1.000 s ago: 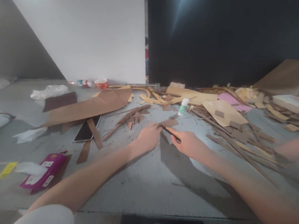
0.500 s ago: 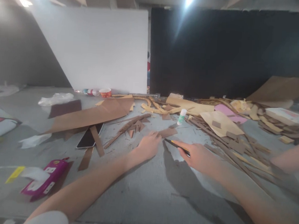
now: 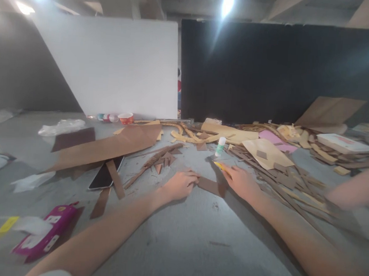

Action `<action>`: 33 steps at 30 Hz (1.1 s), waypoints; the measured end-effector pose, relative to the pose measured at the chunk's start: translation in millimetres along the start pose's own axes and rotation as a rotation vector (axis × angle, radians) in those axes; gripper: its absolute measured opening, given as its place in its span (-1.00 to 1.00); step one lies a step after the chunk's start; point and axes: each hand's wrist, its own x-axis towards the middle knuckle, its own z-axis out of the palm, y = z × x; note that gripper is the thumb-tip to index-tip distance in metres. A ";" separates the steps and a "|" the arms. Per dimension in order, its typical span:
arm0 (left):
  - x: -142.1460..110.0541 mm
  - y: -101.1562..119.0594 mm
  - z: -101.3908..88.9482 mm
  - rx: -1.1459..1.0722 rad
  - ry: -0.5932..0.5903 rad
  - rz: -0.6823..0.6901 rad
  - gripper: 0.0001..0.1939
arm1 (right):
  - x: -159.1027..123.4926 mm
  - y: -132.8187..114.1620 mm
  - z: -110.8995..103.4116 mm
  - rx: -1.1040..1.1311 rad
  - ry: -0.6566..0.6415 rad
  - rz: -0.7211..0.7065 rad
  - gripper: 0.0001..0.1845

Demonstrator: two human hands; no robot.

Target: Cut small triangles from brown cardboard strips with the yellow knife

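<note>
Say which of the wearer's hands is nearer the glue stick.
Right. The right hand is just nearer the wearer than the glue stick, slightly rightward; the left hand lies farther off, to its near left.

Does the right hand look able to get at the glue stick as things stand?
Probably yes: the glue stick is just beyond the right hand, with no other object seen blocking the way, though the yellow tool it holds might hamper a grasp.
</note>
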 end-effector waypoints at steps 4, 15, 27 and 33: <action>0.2 1.5 -2.4 -0.078 0.010 0.034 -0.63 | -6.7 -16.4 -2.1 -0.002 0.123 -0.041 -0.61; 3.8 4.3 -4.3 -0.002 0.065 -0.086 -0.68 | -21.0 -53.8 6.5 0.356 -0.029 -0.084 -0.63; 6.9 4.9 -6.6 -0.521 -0.014 -0.290 -0.91 | -20.7 -49.3 0.0 0.418 -0.091 -0.126 -0.75; 10.4 14.5 -12.5 -0.740 -0.207 -0.348 -0.76 | -14.6 -38.8 -2.4 0.605 -0.047 -0.143 -0.66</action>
